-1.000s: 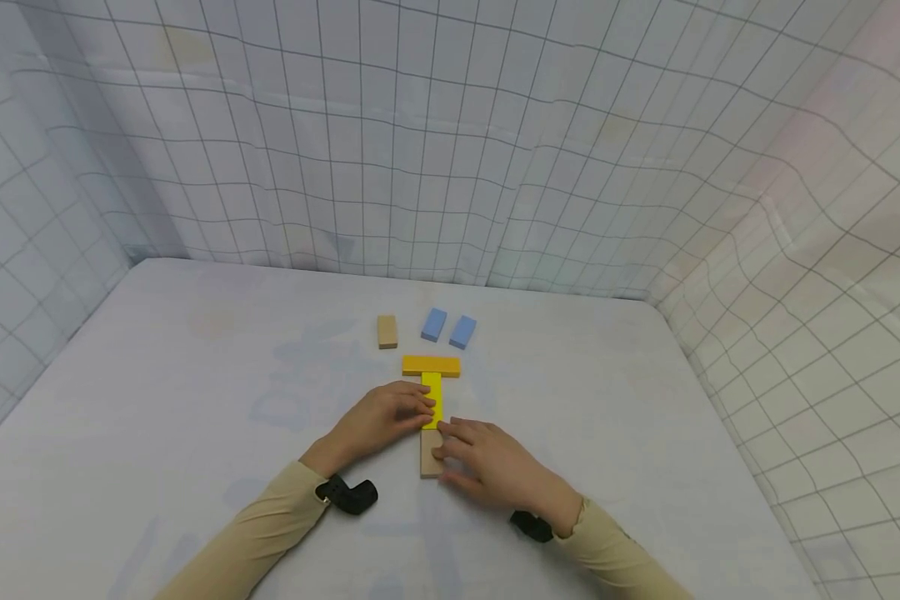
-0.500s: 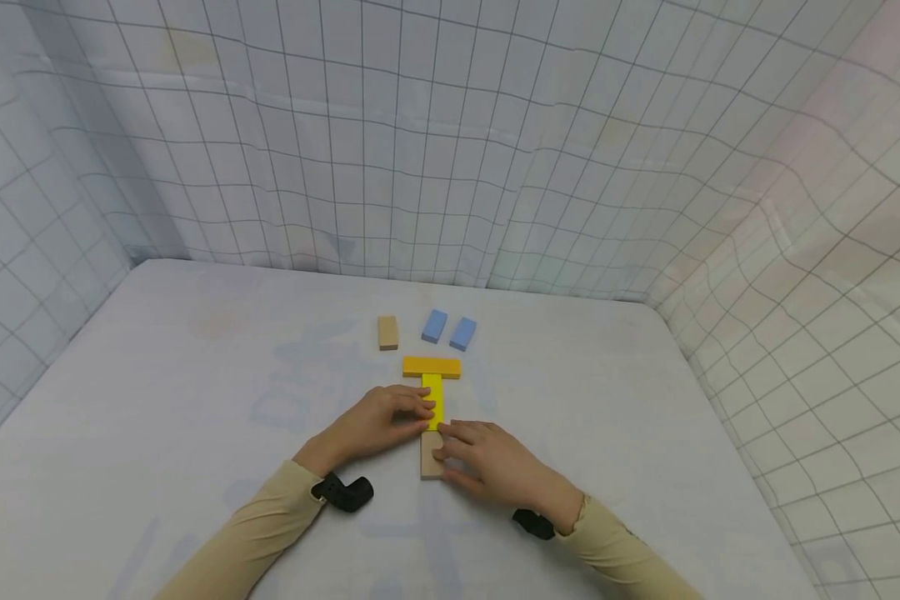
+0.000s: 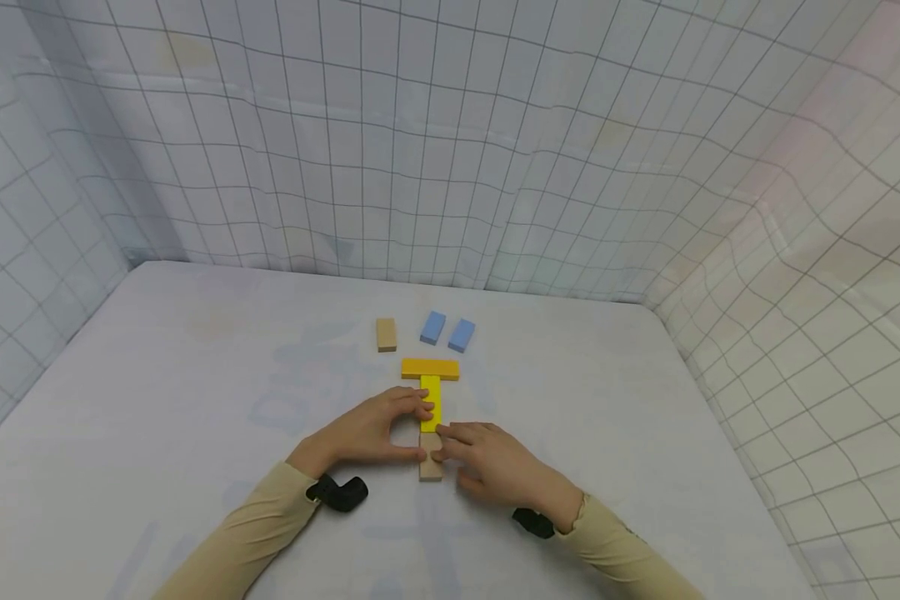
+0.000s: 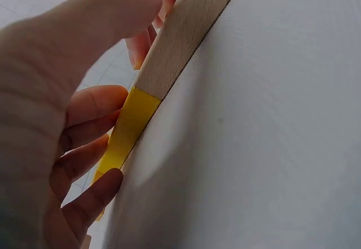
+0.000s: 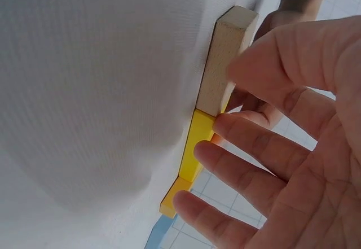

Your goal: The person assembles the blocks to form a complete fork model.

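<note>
A plain wooden block (image 3: 431, 472), a yellow block (image 3: 430, 382) and an orange block (image 3: 430, 368) lie on the table as a T, the orange one crosswise at the far end. My left hand (image 3: 371, 427) spreads along the left side. Its fingertips rest at the yellow block (image 4: 135, 119), while its thumb reaches the wooden block's left edge. On the right side, my right hand (image 3: 498, 467) has its fingers extended near the joint of wooden and yellow. The right wrist view shows its thumb overlapping the wooden block (image 5: 220, 62).
Beyond the T lie another wooden block (image 3: 386, 335) and two blue blocks, the left one (image 3: 432, 327) and the right one (image 3: 461, 336). A white cloth covers the table (image 3: 607, 400). Gridded curtains (image 3: 450, 150) hang behind it and at both sides.
My left thumb has moved away from its fingers, toward me, to the wooden block's left edge. The right thumb has drawn back slightly from the block's right side. The blocks keep their arrangement.
</note>
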Motion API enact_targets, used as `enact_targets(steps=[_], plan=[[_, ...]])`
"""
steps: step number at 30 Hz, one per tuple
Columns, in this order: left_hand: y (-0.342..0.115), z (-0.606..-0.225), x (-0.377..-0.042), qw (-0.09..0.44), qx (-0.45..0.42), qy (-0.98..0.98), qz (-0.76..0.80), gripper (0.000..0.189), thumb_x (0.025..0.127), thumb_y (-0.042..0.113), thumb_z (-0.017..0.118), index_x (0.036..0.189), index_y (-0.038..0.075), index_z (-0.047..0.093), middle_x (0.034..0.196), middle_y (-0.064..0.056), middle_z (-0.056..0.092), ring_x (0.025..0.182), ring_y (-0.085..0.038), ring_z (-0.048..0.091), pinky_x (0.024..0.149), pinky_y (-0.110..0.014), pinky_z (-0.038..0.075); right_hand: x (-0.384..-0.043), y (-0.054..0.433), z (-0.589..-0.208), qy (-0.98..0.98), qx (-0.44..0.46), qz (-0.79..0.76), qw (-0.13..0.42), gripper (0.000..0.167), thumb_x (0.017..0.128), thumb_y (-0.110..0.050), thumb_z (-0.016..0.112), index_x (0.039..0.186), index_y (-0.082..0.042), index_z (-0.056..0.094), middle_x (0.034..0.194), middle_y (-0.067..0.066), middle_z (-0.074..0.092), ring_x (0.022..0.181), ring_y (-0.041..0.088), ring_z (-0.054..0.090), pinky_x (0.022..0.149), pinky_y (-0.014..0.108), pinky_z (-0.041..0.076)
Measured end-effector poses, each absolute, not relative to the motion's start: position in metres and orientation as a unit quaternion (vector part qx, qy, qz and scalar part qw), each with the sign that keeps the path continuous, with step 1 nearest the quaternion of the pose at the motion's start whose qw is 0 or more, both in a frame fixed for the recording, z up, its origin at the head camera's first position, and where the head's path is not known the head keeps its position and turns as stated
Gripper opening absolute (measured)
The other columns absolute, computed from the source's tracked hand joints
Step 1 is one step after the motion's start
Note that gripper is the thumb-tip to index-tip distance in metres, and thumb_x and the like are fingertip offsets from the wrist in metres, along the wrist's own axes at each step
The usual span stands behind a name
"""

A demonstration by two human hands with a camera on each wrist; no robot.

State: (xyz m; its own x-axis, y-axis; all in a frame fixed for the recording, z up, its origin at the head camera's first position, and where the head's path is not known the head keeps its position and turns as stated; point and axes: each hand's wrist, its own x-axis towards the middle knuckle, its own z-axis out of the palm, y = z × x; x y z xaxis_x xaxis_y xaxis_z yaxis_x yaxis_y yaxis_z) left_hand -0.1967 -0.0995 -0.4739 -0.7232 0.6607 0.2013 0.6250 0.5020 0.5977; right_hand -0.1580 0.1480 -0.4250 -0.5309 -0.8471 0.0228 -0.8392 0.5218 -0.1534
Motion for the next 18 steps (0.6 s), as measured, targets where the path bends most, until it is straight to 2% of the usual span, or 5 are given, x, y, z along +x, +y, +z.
enact_targets(steps=[5, 15, 18], plan=[[-0.0977, -0.4747, -0.1957, 0.021, 0.374, 0.867, 0.328, 0.062, 0.073, 0.067, 0.067, 0.112, 0.018, 0.062, 0.139, -0.005, 0.045, 0.133, -0.023, 0.035, 0.108, -0.04, 0.028, -0.1593, 0.1486, -0.4259, 0.872, -0.485, -0.061, 0.029, 0.04, 0.081, -0.001, 0.064, 0.117, -0.018, 0.064, 0.137, 0.005, 0.05, 0.126, 0.019, 0.044, 0.099, 0.04, 0.039], [-0.0915, -0.476, -0.1941, -0.037, 0.384, 0.871, 0.305, 0.067, 0.069, 0.072, 0.066, 0.108, 0.019, 0.059, 0.129, -0.003, 0.049, 0.125, -0.019, 0.041, 0.104, -0.038, 0.033, -0.1609, 0.1502, -0.4265, 0.868, -0.491, -0.066, 0.022, 0.043, 0.079, 0.002, 0.062, 0.117, -0.019, 0.065, 0.135, 0.006, 0.052, 0.125, 0.02, 0.046, 0.099, 0.04, 0.04], [-0.0894, -0.4764, -0.1942, -0.055, 0.387, 0.87, 0.301, 0.065, 0.067, 0.072, 0.067, 0.105, 0.02, 0.058, 0.121, 0.002, 0.051, 0.117, -0.015, 0.045, 0.1, -0.035, 0.038, -0.1616, 0.1501, -0.4267, 0.868, -0.492, -0.069, 0.022, 0.042, 0.079, 0.001, 0.063, 0.116, -0.019, 0.065, 0.135, 0.006, 0.053, 0.125, 0.02, 0.046, 0.098, 0.04, 0.04]])
